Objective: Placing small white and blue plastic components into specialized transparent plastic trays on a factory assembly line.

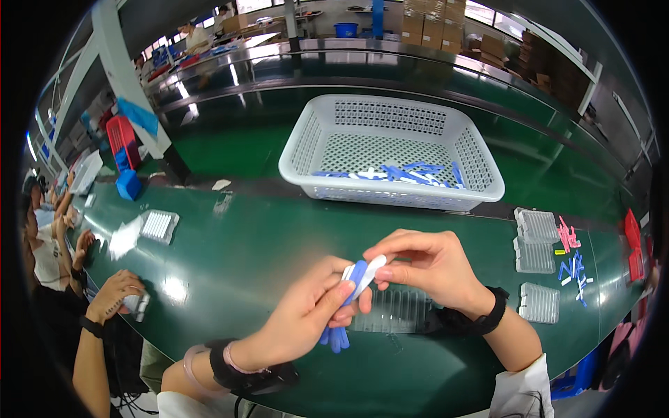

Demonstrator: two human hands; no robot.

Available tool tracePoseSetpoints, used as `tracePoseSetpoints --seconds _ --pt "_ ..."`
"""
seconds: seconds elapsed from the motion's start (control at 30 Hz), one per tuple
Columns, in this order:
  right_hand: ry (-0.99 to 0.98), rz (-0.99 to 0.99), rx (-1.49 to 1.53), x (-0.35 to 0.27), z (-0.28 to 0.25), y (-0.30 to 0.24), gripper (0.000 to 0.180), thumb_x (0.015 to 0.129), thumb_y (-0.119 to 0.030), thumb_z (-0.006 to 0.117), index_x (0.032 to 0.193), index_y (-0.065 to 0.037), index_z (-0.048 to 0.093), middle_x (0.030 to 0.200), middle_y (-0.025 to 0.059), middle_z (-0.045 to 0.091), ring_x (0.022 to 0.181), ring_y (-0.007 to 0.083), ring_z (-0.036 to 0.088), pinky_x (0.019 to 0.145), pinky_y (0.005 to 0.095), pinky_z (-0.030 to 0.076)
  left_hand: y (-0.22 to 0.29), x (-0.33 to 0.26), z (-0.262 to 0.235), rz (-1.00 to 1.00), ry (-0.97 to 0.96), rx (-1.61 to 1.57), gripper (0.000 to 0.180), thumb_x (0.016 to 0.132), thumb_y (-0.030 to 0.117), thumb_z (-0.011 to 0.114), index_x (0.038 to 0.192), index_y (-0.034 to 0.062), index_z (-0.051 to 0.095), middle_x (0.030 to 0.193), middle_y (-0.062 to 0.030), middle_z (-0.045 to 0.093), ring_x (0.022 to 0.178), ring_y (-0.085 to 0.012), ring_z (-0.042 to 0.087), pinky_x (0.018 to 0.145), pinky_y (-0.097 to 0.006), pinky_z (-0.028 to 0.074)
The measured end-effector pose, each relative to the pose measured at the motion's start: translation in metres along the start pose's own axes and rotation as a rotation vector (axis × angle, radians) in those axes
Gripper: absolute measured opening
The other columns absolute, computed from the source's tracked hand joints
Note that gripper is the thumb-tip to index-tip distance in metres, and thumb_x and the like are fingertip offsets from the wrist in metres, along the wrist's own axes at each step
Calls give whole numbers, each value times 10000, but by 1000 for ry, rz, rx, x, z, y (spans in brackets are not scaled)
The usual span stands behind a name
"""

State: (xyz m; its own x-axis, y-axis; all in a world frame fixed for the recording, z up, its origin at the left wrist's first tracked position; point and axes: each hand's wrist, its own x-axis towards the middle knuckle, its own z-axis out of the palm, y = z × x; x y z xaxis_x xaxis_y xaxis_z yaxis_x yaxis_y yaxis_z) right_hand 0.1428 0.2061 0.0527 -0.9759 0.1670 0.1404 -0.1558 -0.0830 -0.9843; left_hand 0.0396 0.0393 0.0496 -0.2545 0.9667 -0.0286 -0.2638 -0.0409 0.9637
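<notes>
My left hand [301, 317] is closed round a small bunch of flat blue sticks [354, 282] and white ones, all with rounded ends. Several blue ends stick out below its fingers. My right hand [439, 273] pinches the upper end of a white stick [372, 270] between thumb and fingertips, and that stick leans against the bunch. Just beneath the hands, on the green table, lies a clear ribbed plastic tray [396, 312], partly covered by my hands and right wristband. What the sticks are for cannot be seen.
A white perforated basket [296, 171] with loose blue and white sticks stands beyond my hands. At right lie clear cases [539, 303], pink pieces [568, 235] and blue and white pieces [575, 268]. A co-worker's hand [118, 292] holds a case at left, near a filled case [159, 226].
</notes>
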Motion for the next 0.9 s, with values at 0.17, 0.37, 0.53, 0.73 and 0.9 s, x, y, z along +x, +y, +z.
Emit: tracePoseSetpoints --seconds 0.17,0.37,0.53,0.73,0.9 --pt "34 -23 33 -1 14 15 153 773 33 578 926 51 582 819 114 610 745 149 596 686 246 501 -14 -20 -13 -48 27 -184 162 924 94 326 1067 50 389 860 -113 523 603 -75 312 555 -202 307" --pt "134 290 5 -2 29 13 126 771 -10 611 862 65 567 778 126 617 697 154 614 654 243 509 -22 -34 -19 -155 10 -95 169 916 86 362 1075 39 391 838 -87 527 609 -61 352 559 -201 335" --pt "112 285 7 -12 38 12 167 760 -16 627 900 55 571 811 123 617 740 152 615 678 236 507 -25 -39 -20 -158 -49 58 160 907 86 395 1050 15 403 797 -54 527 610 -45 386 548 -189 351" --pt "25 270 -13 -14 41 18 240 757 33 607 994 33 568 855 92 614 796 154 606 739 249 498 -27 -44 -25 -179 -46 102 124 909 136 401 995 48 419 777 -6 537 634 -63 432 573 -213 382" --pt "-53 222 59 -11 39 24 234 759 57 590 992 36 578 889 99 592 807 155 598 741 251 499 -31 -46 -31 -155 -61 155 125 908 137 407 992 45 418 789 -8 545 634 -63 435 573 -206 379"
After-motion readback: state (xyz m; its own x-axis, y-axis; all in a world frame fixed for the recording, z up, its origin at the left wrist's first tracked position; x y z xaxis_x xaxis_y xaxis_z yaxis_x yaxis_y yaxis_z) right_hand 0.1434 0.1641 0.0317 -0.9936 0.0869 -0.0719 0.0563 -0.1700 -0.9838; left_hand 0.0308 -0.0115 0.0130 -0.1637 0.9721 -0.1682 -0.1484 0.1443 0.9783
